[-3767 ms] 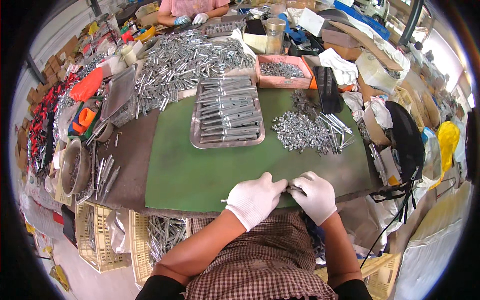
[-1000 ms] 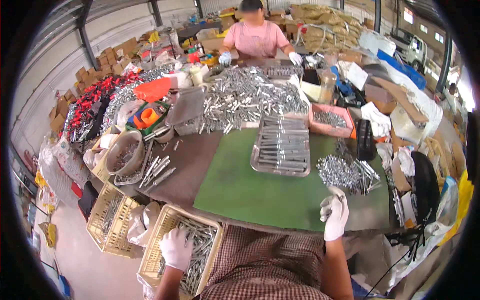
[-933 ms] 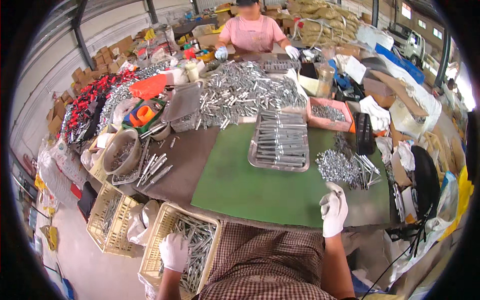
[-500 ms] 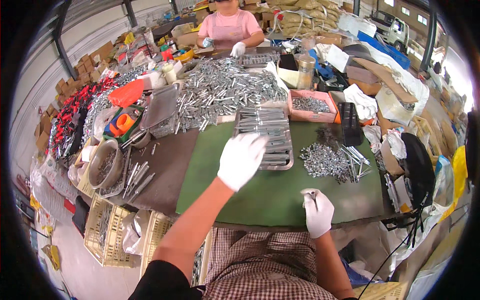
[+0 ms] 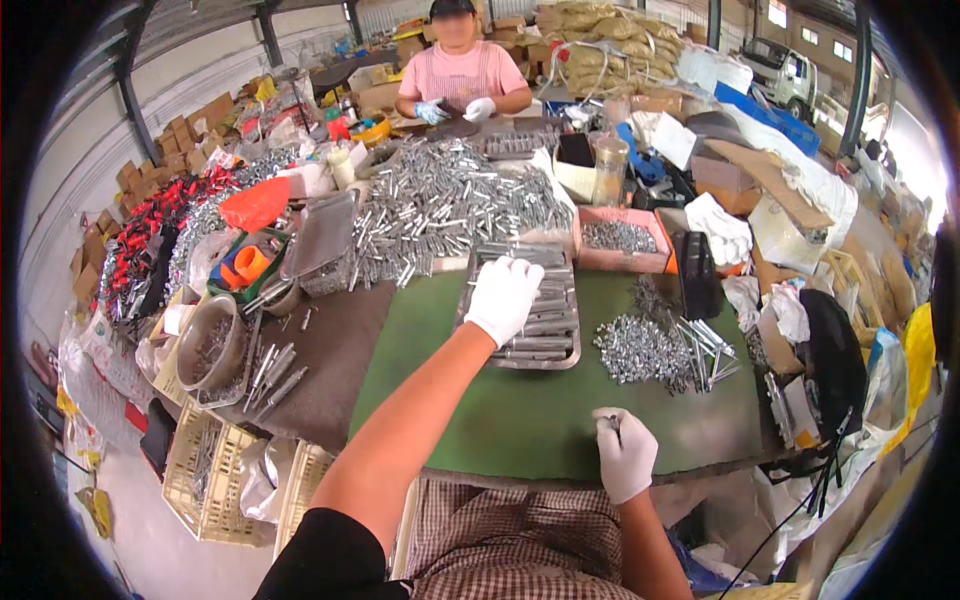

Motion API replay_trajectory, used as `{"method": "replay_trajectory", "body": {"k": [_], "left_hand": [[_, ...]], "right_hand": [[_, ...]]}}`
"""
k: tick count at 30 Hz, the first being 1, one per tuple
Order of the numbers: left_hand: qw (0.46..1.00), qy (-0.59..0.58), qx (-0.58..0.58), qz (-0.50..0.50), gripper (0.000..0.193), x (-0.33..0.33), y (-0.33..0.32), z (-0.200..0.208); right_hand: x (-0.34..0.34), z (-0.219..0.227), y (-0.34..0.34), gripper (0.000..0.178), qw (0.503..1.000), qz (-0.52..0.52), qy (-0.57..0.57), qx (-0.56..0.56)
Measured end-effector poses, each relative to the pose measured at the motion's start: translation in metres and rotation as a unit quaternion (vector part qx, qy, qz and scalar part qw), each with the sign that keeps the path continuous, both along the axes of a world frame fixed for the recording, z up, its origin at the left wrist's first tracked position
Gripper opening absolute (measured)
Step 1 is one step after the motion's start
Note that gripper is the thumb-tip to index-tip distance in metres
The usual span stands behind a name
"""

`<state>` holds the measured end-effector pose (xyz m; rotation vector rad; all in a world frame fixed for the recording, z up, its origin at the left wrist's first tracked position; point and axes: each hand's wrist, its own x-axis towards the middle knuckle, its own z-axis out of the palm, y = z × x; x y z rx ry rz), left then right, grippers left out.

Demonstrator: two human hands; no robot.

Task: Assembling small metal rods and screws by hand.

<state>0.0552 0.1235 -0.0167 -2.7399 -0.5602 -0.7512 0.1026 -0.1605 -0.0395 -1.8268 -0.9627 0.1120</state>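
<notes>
- Left hand point(image 5: 506, 298), white-gloved: laid over the metal rods point(image 5: 548, 328) in the shallow tray point(image 5: 545, 364), fingers bent downward; whether a rod is pinched cannot be told, fingertips being hidden.
- Rods stacked crosswise under and to the right of that hand; tray rim seen just below them.
- Right hand point(image 5: 628, 455), also gloved: curled narrow above the near edge of the green mat point(image 5: 510, 420); a small dark piece point(image 5: 614, 421) is held between thumb and fingers, its shape too small to be made out.
- Beyond the right hand: a pile of small shiny fittings point(image 5: 635, 350), with loose thin rods point(image 5: 707, 350) fanned just beside it on the right.
- Beyond and right of the left hand: a pink box point(image 5: 620, 262) filled with small parts; a black case point(image 5: 698, 275) next to it.
- Beyond the left hand: a broad heap of metal pieces point(image 5: 440, 200), behind which a co-worker point(image 5: 462, 75) is seen.
- Well left of the left hand: more loose rods point(image 5: 272, 382) are laid on the dark tabletop point(image 5: 335, 345).
</notes>
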Motion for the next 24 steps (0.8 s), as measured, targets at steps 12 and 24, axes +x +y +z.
{"method": "replay_trajectory", "body": {"k": [12,24], "left_hand": [[0.953,0.158,-0.201,-0.163,0.016,-0.049,-0.117,0.021],[0.945,0.037,-0.209,-0.25,0.035,-0.072,-0.151,0.006]], "right_hand": [[0.002,0.02,-0.025,0.028,0.957,-0.007,0.289,-0.021],[0.016,0.019,-0.03,0.028,0.974,0.071,0.175,-0.126]]}}
